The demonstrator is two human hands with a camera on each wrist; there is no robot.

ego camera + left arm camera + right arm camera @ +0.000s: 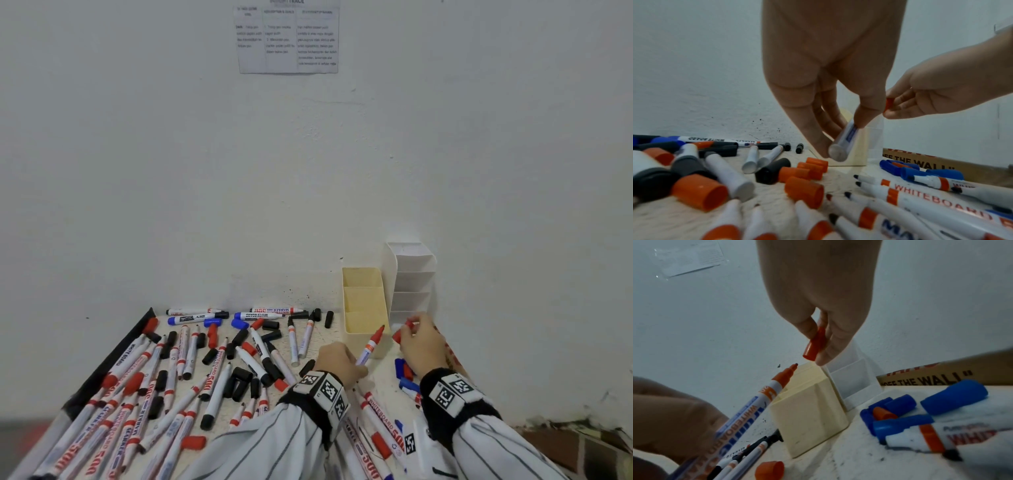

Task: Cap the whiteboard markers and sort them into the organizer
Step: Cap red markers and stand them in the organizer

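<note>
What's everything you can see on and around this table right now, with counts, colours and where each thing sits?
held marker: one, uncapped, red-tipped, in left hand
held cap: one, red, in right hand
loose markers: many, red, black, blue, scattered on table
loose caps: many, red, black, blue, among markers
yellow organizer: one, cream, back right, empty
white organizer: one, against wall
paper sheet: one, white, on wall
cardboard box: one, brown, far right
left hand: grips marker
right hand: pinches cap
</note>
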